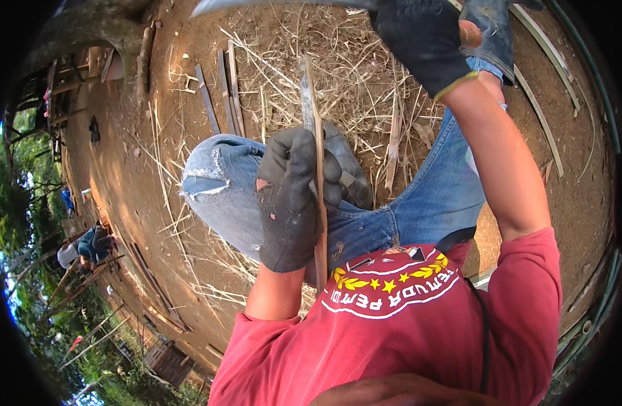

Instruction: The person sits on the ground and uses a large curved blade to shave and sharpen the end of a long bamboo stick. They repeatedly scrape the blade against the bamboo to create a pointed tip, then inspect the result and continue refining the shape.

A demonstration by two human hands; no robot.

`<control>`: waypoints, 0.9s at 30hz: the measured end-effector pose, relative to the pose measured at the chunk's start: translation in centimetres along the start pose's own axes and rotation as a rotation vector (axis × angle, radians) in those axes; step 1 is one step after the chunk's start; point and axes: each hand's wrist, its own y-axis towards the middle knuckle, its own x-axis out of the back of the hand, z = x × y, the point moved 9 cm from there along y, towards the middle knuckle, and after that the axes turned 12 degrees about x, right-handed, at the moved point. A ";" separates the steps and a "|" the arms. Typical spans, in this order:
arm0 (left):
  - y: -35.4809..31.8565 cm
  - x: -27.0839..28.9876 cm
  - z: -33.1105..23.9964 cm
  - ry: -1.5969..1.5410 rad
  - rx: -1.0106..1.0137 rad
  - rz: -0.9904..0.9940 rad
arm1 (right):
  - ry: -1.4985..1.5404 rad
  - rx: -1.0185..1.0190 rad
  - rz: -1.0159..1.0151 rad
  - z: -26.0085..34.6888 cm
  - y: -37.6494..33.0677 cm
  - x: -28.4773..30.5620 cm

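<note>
My left hand (289,196), in a worn dark glove, is closed around a long split bamboo strip (319,237). The strip stretches from against my shirt, past my left knee, toward the far ground; its far part looks pale and rough. At the top of the head view, my right hand (423,44) in a black glove is closed on a long knife, its handle mostly hidden in the fist. The knife's curved blade (270,5) points left, partly cut off by the upper rim, and is apart from the strip.
Curly shavings (345,61) litter the brown dirt around my legs. Several dark strips (226,88) lie beyond my left knee. Long pale strips (544,44) and green bamboo poles (595,318) lie to the right. Another person (91,247) crouches at far left.
</note>
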 end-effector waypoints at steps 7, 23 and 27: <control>-0.3 0.7 0.4 -0.140 0.099 0.212 | 0.354 -0.216 0.134 -5.4 -3.6 0.1; -0.3 -0.4 0.5 -0.359 0.282 0.356 | 0.404 0.015 0.043 10.7 -2.5 6.1; -0.3 -0.9 0.7 -0.421 0.269 0.485 | 0.194 -0.004 -0.039 7.4 -3.5 3.4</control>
